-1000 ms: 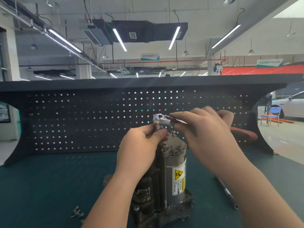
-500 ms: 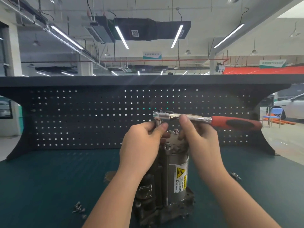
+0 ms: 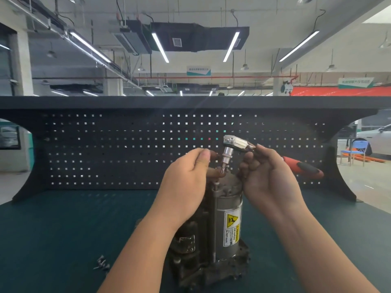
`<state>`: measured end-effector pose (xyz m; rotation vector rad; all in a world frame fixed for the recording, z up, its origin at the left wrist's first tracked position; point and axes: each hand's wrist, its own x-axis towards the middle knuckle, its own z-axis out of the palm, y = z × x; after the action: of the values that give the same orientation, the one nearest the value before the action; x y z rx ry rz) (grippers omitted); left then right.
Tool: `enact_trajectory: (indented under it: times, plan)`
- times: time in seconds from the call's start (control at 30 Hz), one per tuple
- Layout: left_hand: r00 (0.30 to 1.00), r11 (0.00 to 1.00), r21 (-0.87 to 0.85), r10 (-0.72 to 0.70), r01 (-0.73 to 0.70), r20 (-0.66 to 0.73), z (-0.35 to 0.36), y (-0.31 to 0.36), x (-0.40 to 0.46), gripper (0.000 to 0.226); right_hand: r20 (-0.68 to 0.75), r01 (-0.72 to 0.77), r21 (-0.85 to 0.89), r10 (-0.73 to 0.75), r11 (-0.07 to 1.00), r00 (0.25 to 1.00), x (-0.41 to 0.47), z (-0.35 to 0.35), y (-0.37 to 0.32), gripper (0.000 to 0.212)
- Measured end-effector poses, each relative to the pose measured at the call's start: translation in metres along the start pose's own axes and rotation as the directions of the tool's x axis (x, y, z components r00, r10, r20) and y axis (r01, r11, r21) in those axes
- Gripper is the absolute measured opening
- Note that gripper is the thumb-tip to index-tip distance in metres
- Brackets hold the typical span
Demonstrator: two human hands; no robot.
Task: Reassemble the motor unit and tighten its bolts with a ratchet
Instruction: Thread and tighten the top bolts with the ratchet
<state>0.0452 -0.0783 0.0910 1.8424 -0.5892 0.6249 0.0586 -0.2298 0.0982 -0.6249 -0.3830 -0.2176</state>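
Observation:
The grey motor unit (image 3: 227,216) stands upright on the green bench mat, a yellow warning label on its side. A ratchet (image 3: 234,143) with a chrome head and a red-and-black handle hovers just above the motor's top, its socket pointing down at a bolt (image 3: 222,171). My right hand (image 3: 268,176) grips the ratchet's shaft just behind the head, with the handle sticking out to the right. At the top of the motor, my left hand (image 3: 186,187) pinches something small beside the socket tip; what it holds is hidden by the fingers.
Several loose bolts (image 3: 102,264) lie on the green mat (image 3: 53,229) at the lower left. A black pegboard (image 3: 105,149) with a shelf on top closes off the back of the bench. Beyond it is an open workshop hall.
The ratchet head has lifted and shifted right, so its socket now shows above the bolt. My right hand slid from under the head onto the shaft. The left hand stays at the motor's top.

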Motion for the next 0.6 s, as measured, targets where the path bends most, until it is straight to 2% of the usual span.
enact_trajectory:
  times: [0.07, 0.23, 0.4, 0.5, 0.6]
  plan:
    - [0.999, 0.999, -0.037, -0.038, 0.038, -0.001, -0.0025, 0.0011, 0.0008, 0.033, 0.022, -0.01, -0.032, 0.011, 0.999, 1.0, 0.0013, -0.0015, 0.001, 0.024]
    - [0.998, 0.998, -0.041, -0.055, 0.055, 0.015, -0.0043, 0.0011, 0.0027, 0.034, 0.059, 0.019, -0.187, -0.008, 0.982, 0.998, 0.0006, -0.0012, 0.0047, 0.044]
    - [0.996, 0.997, -0.04, -0.07, 0.073, 0.06, -0.008, 0.0036, 0.0026, 0.036, 0.073, 0.006, -0.185, 0.008, 0.983, 0.997, 0.002, -0.0033, 0.004, 0.04]
    - [0.995, 0.997, -0.024, -0.075, 0.076, 0.061, -0.0078, 0.0031, 0.002, 0.037, 0.106, 0.009, -0.229, 0.015, 0.973, 0.994, 0.0009, -0.0024, 0.0041, 0.022]
    - [0.998, 0.995, 0.095, -0.023, 0.018, 0.053, -0.0076, 0.0011, 0.0015, 0.035, 0.122, 0.018, -0.251, 0.013, 0.968, 0.992, 0.0006, -0.0024, 0.0041, 0.02]
